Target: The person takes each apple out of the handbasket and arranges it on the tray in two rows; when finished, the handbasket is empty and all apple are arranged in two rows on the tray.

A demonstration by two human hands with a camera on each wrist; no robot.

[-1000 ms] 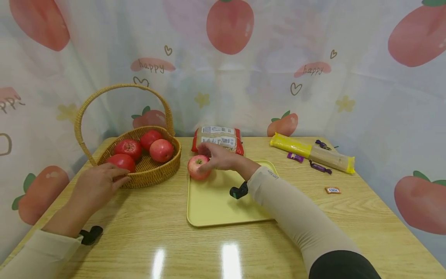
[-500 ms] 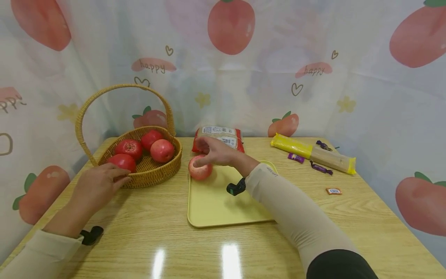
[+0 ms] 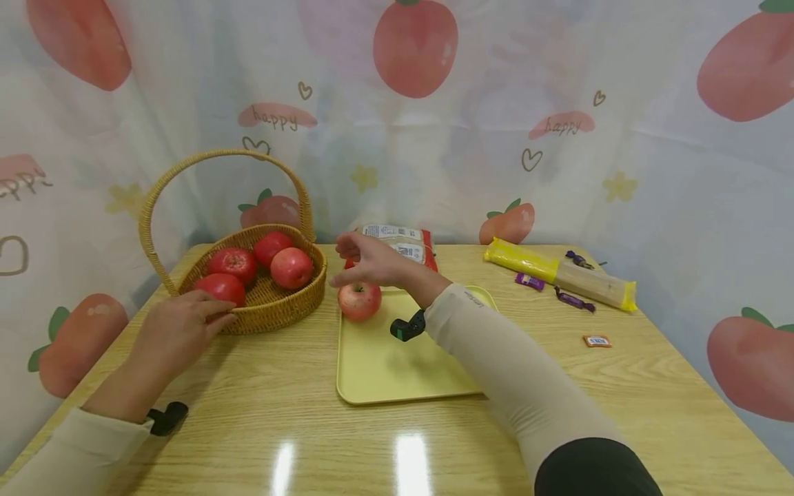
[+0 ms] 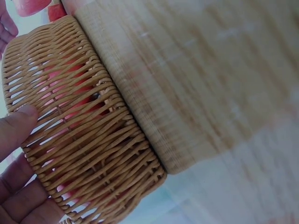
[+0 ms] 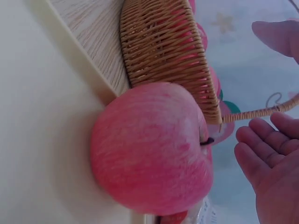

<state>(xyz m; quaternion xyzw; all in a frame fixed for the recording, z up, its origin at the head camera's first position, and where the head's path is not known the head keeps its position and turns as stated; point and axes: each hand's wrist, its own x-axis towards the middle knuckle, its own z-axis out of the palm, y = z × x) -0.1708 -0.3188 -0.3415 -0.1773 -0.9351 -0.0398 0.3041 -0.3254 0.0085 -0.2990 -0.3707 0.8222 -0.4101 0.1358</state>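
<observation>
Head view: one pink-red round apple (image 3: 359,300) sits on the far-left corner of the pale yellow flat plastic tray (image 3: 397,365), stem up, just beside the woven wicker basket with the hoop handle (image 3: 260,303). Right hand (image 3: 372,262) hovers just above the apple, fingers loosely spread, no contact, holding nothing. Left hand (image 3: 176,331) rests against the near rim of the basket, fingers fairly straight, steadying rather than grasping. Four red apples in the basket (image 3: 260,262). So as I read it: one apple is set down on the tray and free of the hand, four left in the basket.

Behind the tray: a red and clear packet with a white label (image 3: 397,246). Right of the tray: a long yellow-ended noodle packet (image 3: 558,273), several small purple wrapped sweets (image 3: 571,297), a small orange wrapper (image 3: 597,340). All on the light wooden table (image 3: 248,427).

Left wrist view: fingertips (image 4: 18,123) lie on the outer weave of the basket (image 4: 88,154), red fruit showing through the gaps. Touching only, not curled round anything. Table blurred.

Right wrist view: apple (image 5: 152,172) fills the frame, resting on the tray (image 5: 37,140) at its edge, basket wall (image 5: 173,56) just beyond. Palm and fingers (image 5: 266,154) open, clear gap to the apple.
</observation>
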